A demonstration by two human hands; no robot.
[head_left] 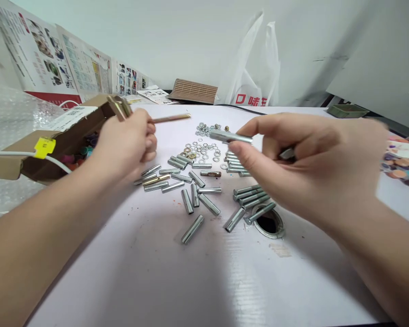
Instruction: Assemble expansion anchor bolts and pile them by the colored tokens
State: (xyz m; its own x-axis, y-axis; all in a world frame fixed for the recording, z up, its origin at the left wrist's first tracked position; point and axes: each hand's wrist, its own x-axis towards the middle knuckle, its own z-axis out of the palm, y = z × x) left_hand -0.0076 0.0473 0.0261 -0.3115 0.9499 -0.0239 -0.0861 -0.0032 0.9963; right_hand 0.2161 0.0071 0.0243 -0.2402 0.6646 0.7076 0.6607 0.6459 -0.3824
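Fingers (259, 122) of the right hand (327, 159) in a narrow pinch, thumb below and index above, on the right-hand end of a smooth silver metal tube (223, 135); tube held up above the surface, near level, other end free and pointing left. Dark grey metal piece (286, 153) tucked into the same palm, mostly hidden. Left hand (127, 141) curled round several gold-coloured metal rods (121, 109); one slim gold-coloured rod (172, 119) juts toward the tube, well apart from it. Number inside that fist: cannot tell. On the white surface (150, 277): loose silver slotted sleeves (209, 204), small steel washers (209, 147), steel nuts (202, 130), and silver round bolts (252, 197) beside a metal-ringed hole (275, 235), one across its rim. Handling, as judged: pinching by the end suits, leaving most of the tube clear; thumb best squarely opposite index, since round, slick metal could roll. Palmed piece wants the lower fingers snug, independent of the pinch. Left grip wants firmness on the bundle, lest rods splay. Best work clear of the hole; dropped parts might go through.
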